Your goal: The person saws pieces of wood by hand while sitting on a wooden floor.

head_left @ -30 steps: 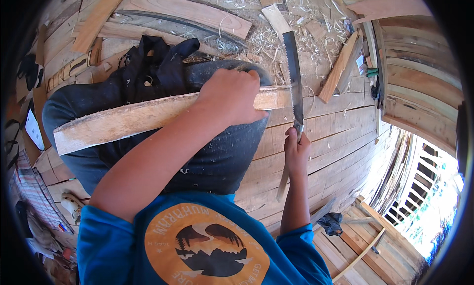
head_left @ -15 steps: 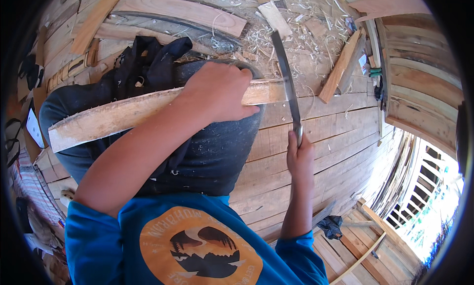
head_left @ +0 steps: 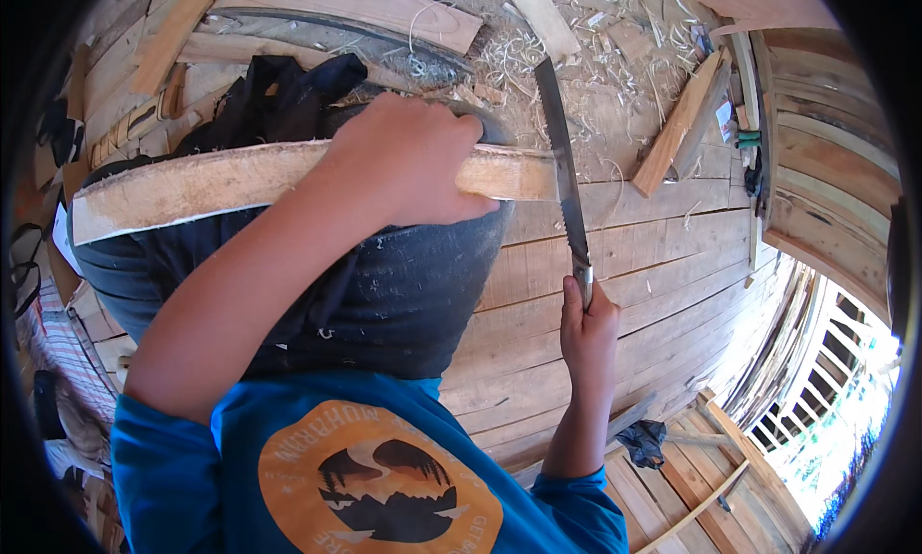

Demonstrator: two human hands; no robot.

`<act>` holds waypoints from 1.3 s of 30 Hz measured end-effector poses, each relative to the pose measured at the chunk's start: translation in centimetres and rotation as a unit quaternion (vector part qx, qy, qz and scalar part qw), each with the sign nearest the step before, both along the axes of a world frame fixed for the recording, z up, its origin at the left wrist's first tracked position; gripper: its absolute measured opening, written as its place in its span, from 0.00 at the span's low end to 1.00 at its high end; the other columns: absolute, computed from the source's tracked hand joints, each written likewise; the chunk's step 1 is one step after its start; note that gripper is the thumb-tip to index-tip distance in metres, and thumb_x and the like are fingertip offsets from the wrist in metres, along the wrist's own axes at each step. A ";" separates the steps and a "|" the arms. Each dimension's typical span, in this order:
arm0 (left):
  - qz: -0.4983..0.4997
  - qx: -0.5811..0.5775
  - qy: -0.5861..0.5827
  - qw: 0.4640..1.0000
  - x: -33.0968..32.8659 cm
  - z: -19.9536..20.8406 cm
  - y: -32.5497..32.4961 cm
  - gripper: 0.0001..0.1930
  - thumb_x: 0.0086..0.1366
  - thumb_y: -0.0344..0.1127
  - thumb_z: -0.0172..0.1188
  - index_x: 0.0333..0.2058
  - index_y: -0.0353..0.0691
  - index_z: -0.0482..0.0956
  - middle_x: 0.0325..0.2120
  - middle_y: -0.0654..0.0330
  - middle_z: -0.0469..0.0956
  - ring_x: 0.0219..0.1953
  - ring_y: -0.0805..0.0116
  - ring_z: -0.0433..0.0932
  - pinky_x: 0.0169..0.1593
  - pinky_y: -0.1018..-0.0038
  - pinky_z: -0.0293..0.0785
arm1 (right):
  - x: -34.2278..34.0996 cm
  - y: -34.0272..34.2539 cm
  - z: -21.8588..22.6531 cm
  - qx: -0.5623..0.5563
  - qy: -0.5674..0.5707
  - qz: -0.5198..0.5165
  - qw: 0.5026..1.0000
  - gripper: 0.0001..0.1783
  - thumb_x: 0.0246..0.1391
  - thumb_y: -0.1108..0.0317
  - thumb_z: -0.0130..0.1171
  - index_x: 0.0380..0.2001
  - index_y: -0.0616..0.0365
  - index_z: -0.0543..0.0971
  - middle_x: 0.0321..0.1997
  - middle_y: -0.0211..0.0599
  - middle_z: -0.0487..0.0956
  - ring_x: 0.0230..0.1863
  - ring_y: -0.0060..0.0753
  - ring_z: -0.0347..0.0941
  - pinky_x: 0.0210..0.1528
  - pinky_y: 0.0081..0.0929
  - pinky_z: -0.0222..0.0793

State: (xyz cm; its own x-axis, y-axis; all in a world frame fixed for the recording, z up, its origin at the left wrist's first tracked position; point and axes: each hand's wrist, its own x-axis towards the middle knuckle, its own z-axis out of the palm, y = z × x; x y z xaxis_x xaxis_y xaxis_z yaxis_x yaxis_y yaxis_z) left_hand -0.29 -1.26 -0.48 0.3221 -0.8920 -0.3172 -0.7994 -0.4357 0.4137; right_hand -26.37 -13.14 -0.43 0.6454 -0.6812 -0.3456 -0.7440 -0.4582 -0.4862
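Wooden slat (head_left: 202, 180) lies across the lap (head_left: 403, 285), the left grip (head_left: 408, 160) clamped on it, right end jutting beyond the lap. Right of the lap, the right grip (head_left: 589, 328), closed round the handsaw (head_left: 560, 146), has drawn it nearer the body than before. The grips hide part of the slat and most of the saw's handle (head_left: 584, 277); any cut is unclear.

tan plank (head_left: 192, 182) — dark grey saw blade (head_left: 568, 175) — blue shirt (head_left: 178, 472)
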 end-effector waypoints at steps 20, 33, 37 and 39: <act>-0.010 0.010 -0.028 1.000 0.0 0.5 -0.5 0.32 0.51 0.62 0.61 0.34 0.33 0.78 0.25 0.47 0.79 0.33 0.50 0.80 0.41 0.61 0.75 | 0.5 3.5 1.8 -0.017 -0.002 -0.062 0.998 0.14 0.61 0.64 0.53 0.27 0.63 0.74 0.13 0.54 0.69 0.17 0.59 0.70 0.17 0.42 0.60; -0.012 0.027 -0.026 0.999 -0.2 0.5 -0.5 0.32 0.52 0.62 0.61 0.37 0.33 0.78 0.29 0.45 0.79 0.37 0.47 0.79 0.44 0.59 0.73 | -4.9 5.7 2.3 0.009 -0.006 -0.082 0.997 0.11 0.59 0.67 0.56 0.28 0.64 0.75 0.13 0.52 0.69 0.15 0.53 0.71 0.17 0.39 0.62; -0.016 0.015 -0.045 0.999 -0.3 0.8 -0.7 0.32 0.52 0.62 0.61 0.37 0.33 0.78 0.29 0.45 0.79 0.37 0.47 0.79 0.43 0.59 0.74 | -0.6 3.3 -0.4 -0.010 -0.047 -0.049 0.998 0.11 0.61 0.66 0.54 0.28 0.64 0.75 0.13 0.52 0.70 0.16 0.55 0.71 0.17 0.39 0.61; -0.013 0.019 -0.043 0.999 0.1 0.3 -1.0 0.33 0.51 0.63 0.61 0.36 0.33 0.78 0.28 0.45 0.79 0.37 0.47 0.80 0.43 0.60 0.74 | 0.6 2.7 -1.1 -0.005 -0.053 -0.056 0.997 0.12 0.61 0.66 0.53 0.28 0.63 0.75 0.13 0.52 0.69 0.16 0.55 0.71 0.17 0.39 0.61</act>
State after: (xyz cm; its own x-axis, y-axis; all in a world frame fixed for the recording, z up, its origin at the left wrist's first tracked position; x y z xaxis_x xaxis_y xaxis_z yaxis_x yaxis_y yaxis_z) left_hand -0.18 -2.21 -0.15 0.3264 -0.8884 -0.3227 -0.8426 -0.4282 0.3267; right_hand -25.78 -10.42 -1.55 0.5981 -0.7535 -0.2730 -0.7355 -0.3807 -0.5605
